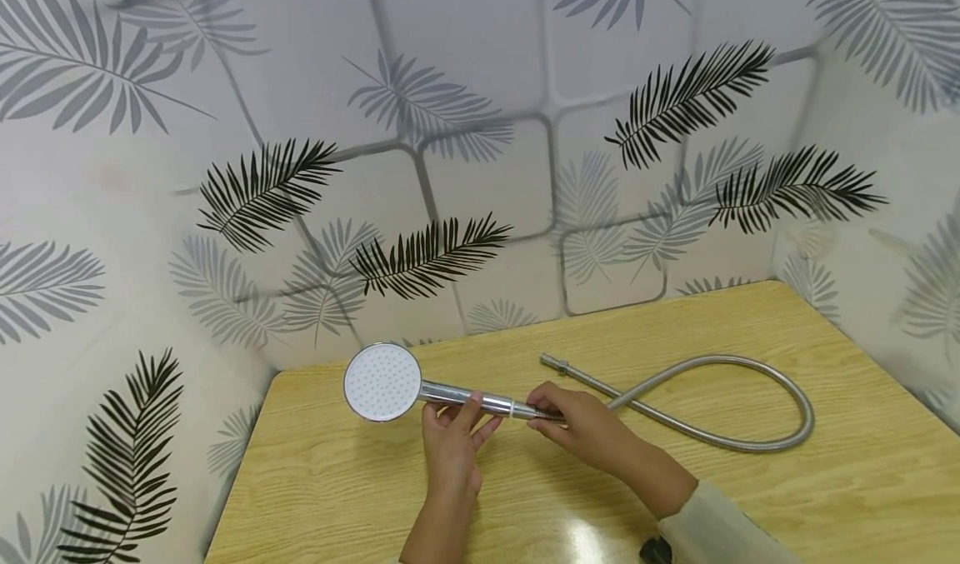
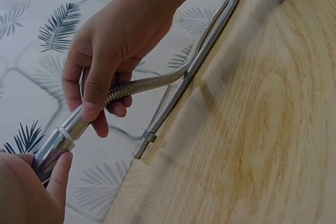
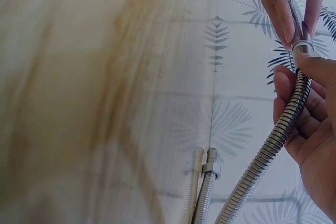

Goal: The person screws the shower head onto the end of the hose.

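A hand shower (image 1: pixel 383 382) with a round white face and chrome handle is held up over the wooden table. My left hand (image 1: pixel 453 443) grips its handle, thumb across the top. A flexible metal shower hose (image 1: pixel 738 445) meets the handle's end at a smooth conical fitting (image 2: pixel 76 124). My right hand (image 1: pixel 588 426) pinches the hose right at that fitting, thumb and fingers on either side, as the right wrist view shows. Beyond the right hand the hose loops across the table, and its free end with a nut (image 1: pixel 558 366) lies behind that hand.
The wood-grain table (image 1: pixel 337 481) backs onto a wall (image 1: pixel 480 172) papered with leaf prints, which also runs along both sides. A small dark object (image 1: pixel 656 550) sits by the right sleeve (image 1: pixel 720 531) at the bottom of the head view.
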A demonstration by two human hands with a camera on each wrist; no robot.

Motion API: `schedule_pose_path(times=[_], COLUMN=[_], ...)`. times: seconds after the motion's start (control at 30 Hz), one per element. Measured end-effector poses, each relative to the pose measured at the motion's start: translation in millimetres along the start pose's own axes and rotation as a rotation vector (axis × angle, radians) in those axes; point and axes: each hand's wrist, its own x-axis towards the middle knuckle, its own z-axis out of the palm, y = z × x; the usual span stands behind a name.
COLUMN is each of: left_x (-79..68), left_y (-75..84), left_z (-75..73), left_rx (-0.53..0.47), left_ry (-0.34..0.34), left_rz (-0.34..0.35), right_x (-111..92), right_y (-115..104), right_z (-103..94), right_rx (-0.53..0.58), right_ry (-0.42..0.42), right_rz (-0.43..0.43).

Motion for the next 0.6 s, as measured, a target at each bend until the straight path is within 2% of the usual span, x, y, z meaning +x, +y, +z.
schedule_pose_path(times=[0.6], left_x=[-0.1], left_y=[-0.1], left_z=[-0.6], left_rx=[0.009], left_ry=[0.002], left_rz=[0.010], right_x=[-1.3], right_y=[2.3], right_z=[-0.2], right_rx=[-0.021], right_ry=[-0.030], right_rz=[-0.001])
